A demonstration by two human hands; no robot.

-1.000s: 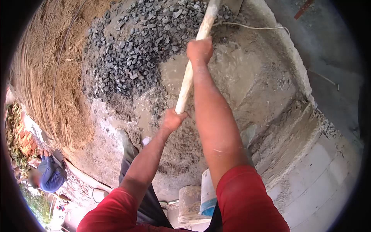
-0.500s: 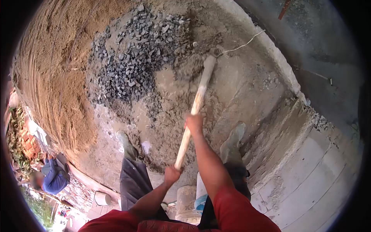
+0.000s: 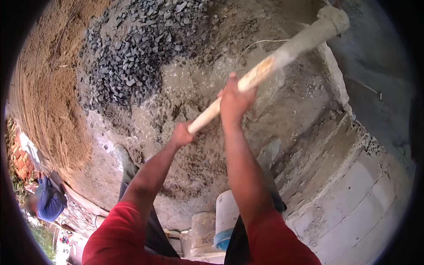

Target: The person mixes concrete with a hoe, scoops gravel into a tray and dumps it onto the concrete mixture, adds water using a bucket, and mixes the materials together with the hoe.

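My left hand [image 3: 183,134] is closed around the lower end of the wooden handle of a hoe [image 3: 212,113]. Farther up the same handle, my right hand [image 3: 236,100] grips it. The handle slants up to the right, its upper part caked in grey mortar. At the top right is the hoe's mortar-covered head [image 3: 335,20], raised; its blade cannot be made out. Below the handle spreads wet concrete mix [image 3: 190,163], beside a heap of grey gravel [image 3: 128,57].
Brown sand [image 3: 57,110] lies on the left. A low concrete edge [image 3: 333,73] runs along the right, with a thin wire [image 3: 263,41] near it. Two buckets, one white [image 3: 226,212], stand by my legs. A person in blue [image 3: 51,203] sits at the lower left.
Both hands have moved up, swinging the hoe's head out of the mix toward the upper right. My view has shifted slightly, so gravel and sand appear farther left.
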